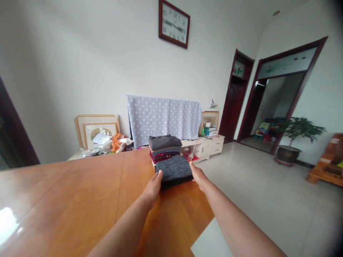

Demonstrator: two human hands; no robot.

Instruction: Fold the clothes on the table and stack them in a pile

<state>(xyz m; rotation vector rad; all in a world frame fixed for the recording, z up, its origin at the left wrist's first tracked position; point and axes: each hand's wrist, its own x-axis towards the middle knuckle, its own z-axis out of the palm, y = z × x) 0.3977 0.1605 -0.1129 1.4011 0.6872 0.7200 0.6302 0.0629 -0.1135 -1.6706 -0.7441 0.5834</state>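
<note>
A folded heather-grey garment (174, 167) lies at the far end of the wooden table, with a black layer showing under its front edge. At its left side, my left hand (154, 185) grips the edge, thumb up and the other fingers mostly hidden. My right hand (198, 176) holds the opposite side in the same way. Directly behind rises a stack of folded clothes (164, 143), dark grey on top with blue, dark red and striped layers below. The grey garment sits lower than the top of that stack and appears to touch it.
The shiny wooden table (80, 192) spreads to the left, its right edge near my right forearm. A white sheet-like thing (211, 239) lies at the near edge. Beyond stand a white cabinet (205, 150), a polka-dot cloth (166, 117) and a potted plant (288, 153).
</note>
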